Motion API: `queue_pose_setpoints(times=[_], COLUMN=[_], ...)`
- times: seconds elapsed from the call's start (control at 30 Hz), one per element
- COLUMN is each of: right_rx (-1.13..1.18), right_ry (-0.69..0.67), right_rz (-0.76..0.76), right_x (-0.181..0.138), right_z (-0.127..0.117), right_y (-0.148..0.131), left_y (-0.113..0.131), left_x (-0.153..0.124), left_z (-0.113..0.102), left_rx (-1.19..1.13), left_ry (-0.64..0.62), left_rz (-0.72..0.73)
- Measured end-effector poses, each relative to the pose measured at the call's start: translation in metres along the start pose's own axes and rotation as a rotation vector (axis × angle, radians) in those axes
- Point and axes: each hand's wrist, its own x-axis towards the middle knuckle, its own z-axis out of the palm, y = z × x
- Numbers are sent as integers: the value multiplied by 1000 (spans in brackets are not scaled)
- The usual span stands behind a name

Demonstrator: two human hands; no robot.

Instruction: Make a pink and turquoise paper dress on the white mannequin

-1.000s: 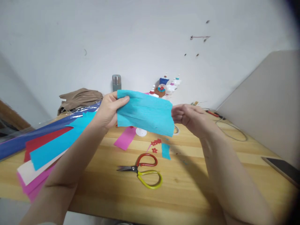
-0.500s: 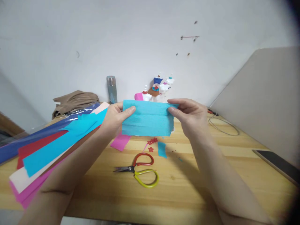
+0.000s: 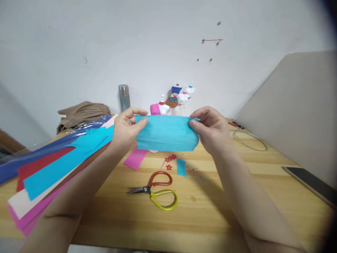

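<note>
A rectangle of light-blue crepe paper (image 3: 167, 134) hangs stretched between my hands above the table. My left hand (image 3: 129, 126) pinches its upper left corner between thumb and fingers. At the upper right corner, my right hand (image 3: 212, 128) is closed on the paper in the same way, thumb in front. Scissors (image 3: 150, 190) with one red and one yellow handle lie below, blades pointing left. Near them are red paper flowers (image 3: 169, 167), a small blue paper strip (image 3: 181, 167) and a pink paper piece (image 3: 135, 158). Small white dress-form figures (image 3: 163, 107) stand behind, partly hidden by the sheet.
Long coloured paper sheets (image 3: 52, 172) fan out at the left, under my left forearm. Behind them lie a brown cloth (image 3: 83, 114) and a thermos flask (image 3: 124, 97). A phone (image 3: 310, 184) and a cable (image 3: 250, 142) are on the right, beside a pale panel (image 3: 295, 105).
My left fingers now show over the paper's top edge, spread further up. The paper's lower part has bulged out wider at the right, and its middle crease has faded.
</note>
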Motion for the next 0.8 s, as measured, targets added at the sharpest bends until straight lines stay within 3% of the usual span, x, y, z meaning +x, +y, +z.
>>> queue_pose_setpoints(times=[0.17,0.37,0.6,0.8], right_rx=[30,2,153,21], right_ry=[16,28,64,125], right_rz=[76,23,168,54], right_x=[1,1,1,-1], right_z=[-2,1,3,5], right_y=[6,5,1,-4], left_y=[-4,-5,-3,-11], left_x=[0,-1,-3,1], left_z=[-2,-2,-2,-3], left_rx=[61,78,212,224], left_ry=[6,16,0,38], left_rz=[29,110,195,251])
